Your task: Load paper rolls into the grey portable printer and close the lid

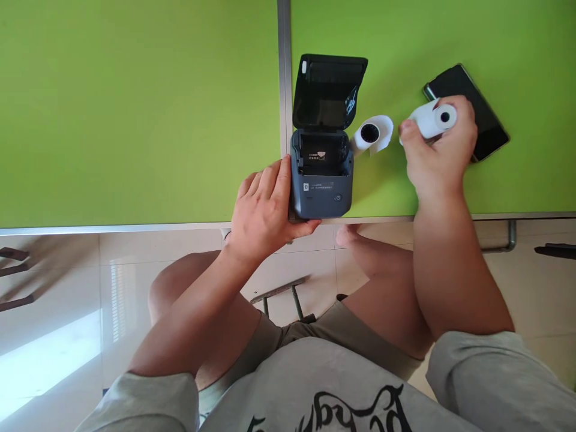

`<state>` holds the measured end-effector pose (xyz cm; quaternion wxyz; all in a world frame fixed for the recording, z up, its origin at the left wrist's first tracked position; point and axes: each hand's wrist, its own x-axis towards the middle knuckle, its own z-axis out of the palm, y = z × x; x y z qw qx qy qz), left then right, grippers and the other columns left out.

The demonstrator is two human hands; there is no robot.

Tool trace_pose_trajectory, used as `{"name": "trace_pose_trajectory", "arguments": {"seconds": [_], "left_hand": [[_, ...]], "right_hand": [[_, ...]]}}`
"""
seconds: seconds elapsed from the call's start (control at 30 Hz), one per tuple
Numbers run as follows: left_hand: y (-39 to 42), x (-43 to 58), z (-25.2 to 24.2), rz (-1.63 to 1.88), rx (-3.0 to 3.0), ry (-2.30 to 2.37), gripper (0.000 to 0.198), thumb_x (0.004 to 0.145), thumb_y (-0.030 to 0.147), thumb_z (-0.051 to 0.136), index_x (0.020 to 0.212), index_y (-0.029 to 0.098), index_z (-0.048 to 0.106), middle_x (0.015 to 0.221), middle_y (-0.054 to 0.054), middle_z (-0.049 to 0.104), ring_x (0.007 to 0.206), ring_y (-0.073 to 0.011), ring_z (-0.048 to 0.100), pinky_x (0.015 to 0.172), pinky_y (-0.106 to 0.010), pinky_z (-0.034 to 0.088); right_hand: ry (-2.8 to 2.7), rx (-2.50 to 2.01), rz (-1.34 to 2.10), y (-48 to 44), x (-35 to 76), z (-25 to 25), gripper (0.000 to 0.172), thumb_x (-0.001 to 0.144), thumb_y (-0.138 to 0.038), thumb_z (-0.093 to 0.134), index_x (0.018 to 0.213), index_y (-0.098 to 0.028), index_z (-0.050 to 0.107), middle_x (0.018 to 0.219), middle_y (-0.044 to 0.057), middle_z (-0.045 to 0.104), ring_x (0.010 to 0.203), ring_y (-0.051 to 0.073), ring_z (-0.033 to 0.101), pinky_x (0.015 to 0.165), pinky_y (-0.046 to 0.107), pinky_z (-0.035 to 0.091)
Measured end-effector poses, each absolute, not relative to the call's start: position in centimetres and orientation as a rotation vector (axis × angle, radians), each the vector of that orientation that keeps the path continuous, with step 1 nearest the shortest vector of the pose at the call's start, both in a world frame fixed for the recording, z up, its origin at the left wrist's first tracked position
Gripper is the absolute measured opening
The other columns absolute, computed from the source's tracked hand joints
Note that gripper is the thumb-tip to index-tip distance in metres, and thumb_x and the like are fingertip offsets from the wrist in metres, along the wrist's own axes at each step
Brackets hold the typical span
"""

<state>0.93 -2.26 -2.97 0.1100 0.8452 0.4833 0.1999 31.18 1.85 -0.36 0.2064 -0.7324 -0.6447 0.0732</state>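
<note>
A dark grey label printer stands near the table's front edge, its black lid swung up and its paper bay uncovered. My left hand grips the printer's left side, with the thumb along its front edge. In my right hand is a white paper roll, held above the table with its core hole showing. Another paper roll, with a dark core and a loose curled end, lies just right of the printer.
A dark phone-like device lies on the green table, partly behind my right hand. A metal strip divides the tabletop left of the printer. My legs and the tiled floor are below the front edge.
</note>
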Motion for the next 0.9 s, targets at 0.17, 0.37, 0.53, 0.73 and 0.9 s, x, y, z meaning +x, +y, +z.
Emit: {"name": "trace_pose_trajectory", "arguments": {"seconds": [0.17,0.37,0.53,0.73,0.9], "left_hand": [[-2.1,1.0,-2.9,0.581,2.454,1.438,0.119,0.078,0.097,0.046,0.158,0.009,0.041,0.142,-0.025,0.063,0.127,-0.0407,0.063,0.108,-0.050,0.047],[-2.1,1.2,-2.6,0.577,2.458,1.442,0.113,0.080,0.094,0.047,0.156,0.011,0.043,0.141,-0.023,0.064,0.127,-0.0388,0.063,0.107,-0.048,0.047],[-2.1,1.2,-2.6,0.566,2.443,1.433,0.114,0.078,0.091,0.055,0.157,0.010,0.042,0.144,-0.024,0.062,0.130,-0.0405,0.061,0.108,-0.049,0.046],[-2.1,1.2,-2.6,0.539,2.475,1.446,0.120,0.075,0.094,0.056,0.156,0.006,0.043,0.143,-0.026,0.063,0.126,-0.0404,0.063,0.105,-0.049,0.047],[-2.1,1.2,-2.6,0.556,2.475,1.435,0.117,0.077,0.093,0.055,0.155,0.007,0.044,0.142,-0.025,0.063,0.127,-0.0402,0.062,0.107,-0.048,0.046]], "right_hand": [[-1.660,-1.995,0.238,0.9,28.8,1.3,0.050,0.093,-0.036,0.052,0.138,-0.013,0.049,0.137,0.024,0.064,0.121,0.028,0.065,0.104,0.039,0.049],[-1.875,-1.878,-0.163,-1.6,24.8,3.0,0.057,0.084,-0.021,0.049,0.139,-0.010,0.055,0.151,0.030,0.048,0.148,0.030,0.046,0.117,0.045,0.041],[-2.063,-1.972,0.098,-1.2,23.0,2.7,0.060,0.094,-0.025,0.041,0.153,-0.017,0.045,0.169,0.021,0.035,0.159,0.025,0.030,0.121,0.050,0.036],[-1.989,-2.106,0.267,0.1,23.4,1.9,0.065,0.097,-0.035,0.046,0.159,-0.027,0.030,0.160,0.019,0.048,0.148,0.034,0.043,0.114,0.054,0.042],[-1.883,-2.137,0.351,0.4,24.3,1.0,0.064,0.096,-0.039,0.045,0.153,-0.015,0.028,0.142,0.022,0.060,0.125,0.026,0.061,0.105,0.039,0.049]]}}
